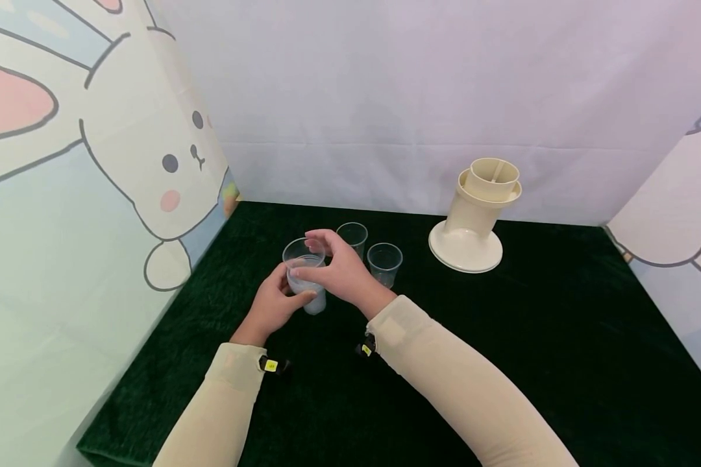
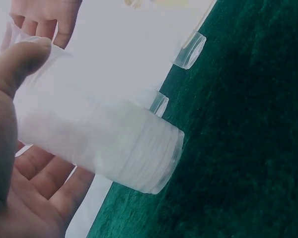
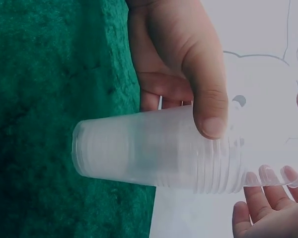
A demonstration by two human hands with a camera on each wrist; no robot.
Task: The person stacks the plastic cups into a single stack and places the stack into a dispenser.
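My left hand [image 1: 269, 306] grips a stack of nested clear plastic cups [image 1: 315, 303] around its side, thumb in front and fingers behind. The stack stands upright, its frosted cup walls [image 3: 107, 148] showing below the closely spaced rims. At its top, my right hand [image 1: 346, 272] holds the uppermost cup [image 1: 294, 251] near the rim between thumb and fingers; that cup looks partly raised out of the stack. Two single clear cups, one farther back [image 1: 352, 232] and one nearer [image 1: 385, 258], stand upright on the table just beyond the right hand.
A cream plastic stand [image 1: 472, 217] with a round base and a wide tube stands at the back right. Dark green cloth [image 1: 531, 363] covers the table. Pale curtains [image 1: 409, 97] enclose the back and sides, with a cartoon rabbit [image 1: 146, 130] on the left one.
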